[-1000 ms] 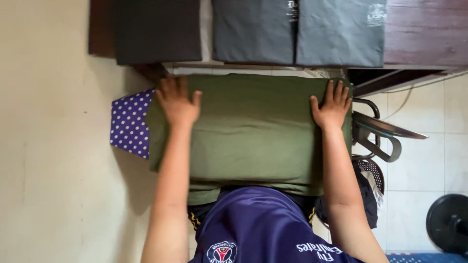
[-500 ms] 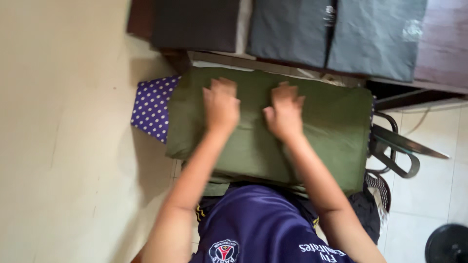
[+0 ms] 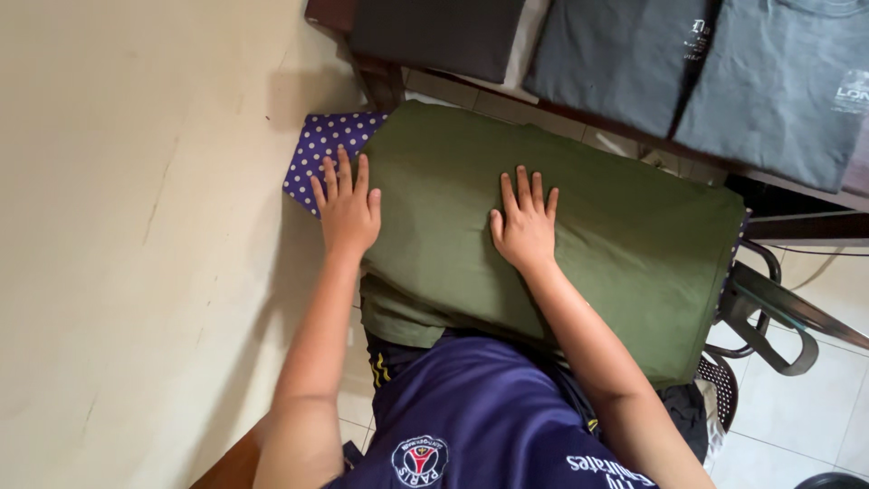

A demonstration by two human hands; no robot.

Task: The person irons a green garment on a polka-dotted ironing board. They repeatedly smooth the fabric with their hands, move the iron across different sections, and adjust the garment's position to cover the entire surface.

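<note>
Change: since a second earlier both hands had shifted leftward from the cloth's two ends.
Right hand (image 3: 525, 226): flat, fingers spread, palm pressed on the middle of the green folded garment (image 3: 579, 235), gripping nothing.
Left hand (image 3: 347, 210): flat and spread at the garment's left edge, fingertips over the purple dotted cloth (image 3: 328, 145) beneath.
Garment: lay across the dotted surface; looked soft, light and limp, likely best lifted from under both short edges.
Far: dark and grey folded shirts (image 3: 625, 54) lined the wooden table (image 3: 328, 13).
</note>
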